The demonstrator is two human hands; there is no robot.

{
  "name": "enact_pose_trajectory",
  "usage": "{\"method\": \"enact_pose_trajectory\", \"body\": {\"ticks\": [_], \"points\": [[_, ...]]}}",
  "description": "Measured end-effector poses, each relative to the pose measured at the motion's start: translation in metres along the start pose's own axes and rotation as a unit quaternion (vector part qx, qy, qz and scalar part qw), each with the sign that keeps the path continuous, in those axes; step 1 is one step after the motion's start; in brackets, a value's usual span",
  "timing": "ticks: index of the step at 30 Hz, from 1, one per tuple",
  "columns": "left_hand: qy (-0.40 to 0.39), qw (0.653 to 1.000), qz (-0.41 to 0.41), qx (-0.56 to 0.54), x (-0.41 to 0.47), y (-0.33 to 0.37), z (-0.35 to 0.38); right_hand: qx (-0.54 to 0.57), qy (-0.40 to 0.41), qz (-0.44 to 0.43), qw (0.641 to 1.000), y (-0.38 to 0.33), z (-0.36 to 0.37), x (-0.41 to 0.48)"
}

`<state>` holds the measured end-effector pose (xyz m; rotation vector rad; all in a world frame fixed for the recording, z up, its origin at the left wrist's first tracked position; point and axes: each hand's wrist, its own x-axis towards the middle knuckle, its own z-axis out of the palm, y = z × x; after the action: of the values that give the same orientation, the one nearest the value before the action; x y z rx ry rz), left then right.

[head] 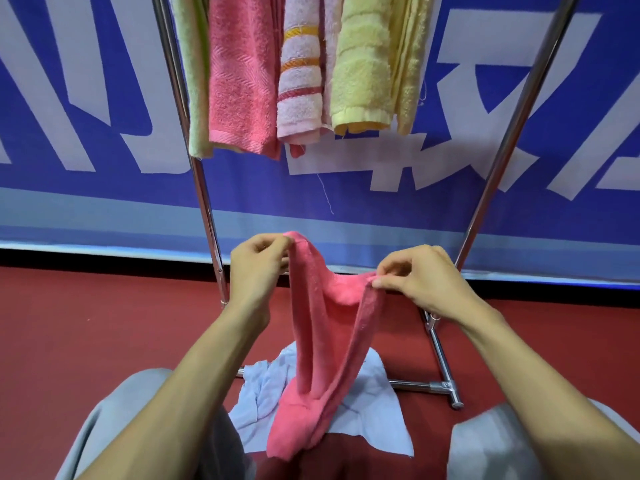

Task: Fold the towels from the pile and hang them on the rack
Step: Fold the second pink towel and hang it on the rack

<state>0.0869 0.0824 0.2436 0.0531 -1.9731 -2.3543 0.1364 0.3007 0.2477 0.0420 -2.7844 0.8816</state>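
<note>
Towels are the matter at hand, and one pink towel (322,341) hangs between both hands in front of the person. The left hand (258,263) pinches one top corner between thumb and fingers, its grip narrow and closed on the cloth. The right hand (420,278) pinches the opposite top edge the same way, a little lower than the left. Between the two grips the upper edge sags into a dip, and the rest of the towel falls in two long folds that meet near the bottom, where the lower end touches the floor (86,341) between the person's knees.

Under that lower end lies a pale blue towel (374,400), crumpled and spread flat on the red floor, partly hidden by the pink one.

Behind the hands stands a metal rack (204,202) with slanted chrome legs and a low crossbar at the base. Four towels hang side by side from its top, which is out of view: a light green towel (194,81) at the left, next a coral pink towel (239,81), then a pale pink striped towel (301,81) with orange and red bands, and a yellow towel (370,64) at the right. They touch or overlap one another along their edges.

A blue banner (104,98) with large white lettering covers the wall behind the rack. The person's grey trousers (114,427) show at both lower corners.
</note>
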Motion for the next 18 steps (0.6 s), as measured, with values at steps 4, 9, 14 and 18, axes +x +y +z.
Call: {"method": "enact_pose_trajectory", "body": {"ticks": [4, 9, 14, 18], "points": [[-0.058, 0.996, 0.019, 0.058, -0.008, -0.009, 0.012, 0.111, 0.050, -0.081, 0.989, -0.009, -0.001, -0.001], [-0.154, 0.987, 0.012, 0.052, -0.020, -0.015, 0.025, 0.229, 0.014, -0.091, 0.969, -0.015, 0.008, 0.000], [-0.208, 0.976, 0.017, 0.058, -0.024, -0.015, 0.028, 0.217, 0.056, -0.055, 0.973, -0.013, 0.017, 0.004], [-0.227, 0.970, 0.032, 0.076, -0.026, -0.014, 0.025, 0.202, 0.073, -0.042, 0.976, -0.012, 0.018, 0.002]]}}
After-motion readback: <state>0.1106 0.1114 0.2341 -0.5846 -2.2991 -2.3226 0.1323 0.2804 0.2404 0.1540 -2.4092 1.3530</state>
